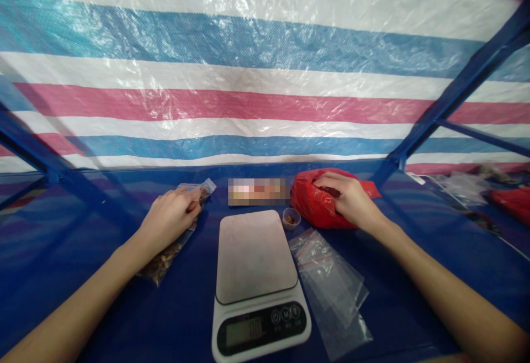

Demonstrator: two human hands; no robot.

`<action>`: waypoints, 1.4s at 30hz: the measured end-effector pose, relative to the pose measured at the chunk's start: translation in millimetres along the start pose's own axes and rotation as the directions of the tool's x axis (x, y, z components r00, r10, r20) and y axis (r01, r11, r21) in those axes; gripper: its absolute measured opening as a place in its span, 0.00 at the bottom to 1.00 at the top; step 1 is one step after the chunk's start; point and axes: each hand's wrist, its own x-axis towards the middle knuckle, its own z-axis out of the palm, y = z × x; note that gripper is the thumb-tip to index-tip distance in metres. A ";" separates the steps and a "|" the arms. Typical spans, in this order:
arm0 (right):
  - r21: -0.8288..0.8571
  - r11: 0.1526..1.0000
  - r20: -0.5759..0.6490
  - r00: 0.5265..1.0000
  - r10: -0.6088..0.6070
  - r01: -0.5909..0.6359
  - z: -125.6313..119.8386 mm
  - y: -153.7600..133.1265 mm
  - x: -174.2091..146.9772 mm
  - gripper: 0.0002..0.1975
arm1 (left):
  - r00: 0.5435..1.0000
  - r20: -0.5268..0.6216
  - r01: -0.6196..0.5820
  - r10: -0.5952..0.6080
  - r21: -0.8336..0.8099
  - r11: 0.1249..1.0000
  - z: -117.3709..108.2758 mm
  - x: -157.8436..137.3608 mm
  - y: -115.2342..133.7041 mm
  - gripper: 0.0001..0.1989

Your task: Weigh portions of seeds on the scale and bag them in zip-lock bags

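Note:
My left hand (171, 216) is closed on the upper part of a clear zip-lock bag (163, 263), which lies on the blue surface with small brown pieces inside. On the right, my right hand (345, 194) is at the mouth of a crumpled red plastic bag (310, 205), its fingers curled at the opening; the fingertips are partly hidden. Between the hands sits a white kitchen scale (256, 258) with nothing on its plate; its display appears to read zero. Beside the scale's top right corner stands a small clear cup (291, 219) holding a few brown bits.
Several flat, clear zip-lock bags (331, 285) lie overlapping right of the scale. Behind the scale is a flat item with a blurred face (259, 192). Blue metal bars (459, 98) rise at both sides, before a striped plastic sheet (248, 103). Plastic and red items (511, 203) lie far right.

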 end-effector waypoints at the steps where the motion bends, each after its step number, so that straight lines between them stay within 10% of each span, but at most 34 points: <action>1: 0.012 1.000 0.000 1.000 -0.015 0.015 0.5 0.1 0.2 0.17 | 1.000 0.003 0.002 -0.002 -0.002 1.000 0.1 0.1 -0.2 0.11; 13: -0.026 0.999 -0.127 0.992 0.019 -0.022 -5.0 -8.3 1.9 0.07 | 1.000 0.002 -0.004 0.004 0.020 1.000 1.5 0.3 -2.1 0.10; 21: -0.007 0.995 -0.235 0.967 -0.097 0.098 -0.5 -64.7 1.3 0.07 | 1.000 0.023 0.009 -0.010 0.045 0.999 -0.4 0.5 0.5 0.10; 26: 0.052 0.971 -0.128 0.966 -0.224 0.232 17.8 -87.1 -1.9 0.09 | 0.999 0.034 0.001 -0.004 0.069 0.998 -0.6 0.8 0.5 0.10; 42: 0.141 0.984 0.016 0.993 -0.114 0.111 35.3 -75.7 -4.0 0.08 | 1.000 0.030 -0.008 0.007 0.049 0.999 0.5 0.5 -2.5 0.10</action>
